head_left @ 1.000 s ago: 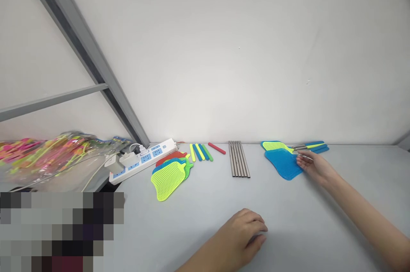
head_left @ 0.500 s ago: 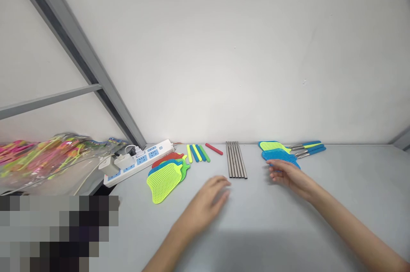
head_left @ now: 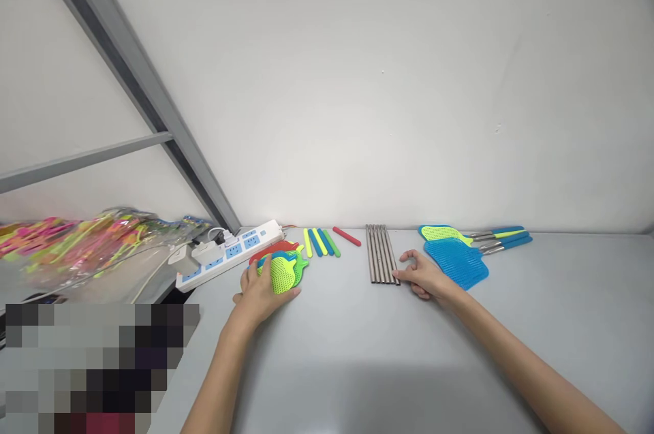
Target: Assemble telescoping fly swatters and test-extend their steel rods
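My left hand (head_left: 259,296) lies over a yellow-green fly swatter head (head_left: 283,275), fingers spread on its left side and thumb at its lower right. Under it are a green swatter head (head_left: 300,270), a blue one, mostly covered, and a red one (head_left: 287,246). My right hand (head_left: 425,277) is at the near end of a row of several metal tubes (head_left: 381,255). One fingertip touches the rightmost tube, another finger is held apart from it, and the remaining fingers are curled.
Yellow, blue and green handle grips (head_left: 321,243) and a red grip (head_left: 347,236) lie by the wall. Assembled fly swatters (head_left: 456,264) rest at the right. A power strip (head_left: 232,257) with plugs and bagged colourful items (head_left: 107,243) are at the left.
My left hand has moved left onto the yellow-green swatter head. My right hand has moved left from the blue swatter to the metal tubes. The view has shifted slightly.
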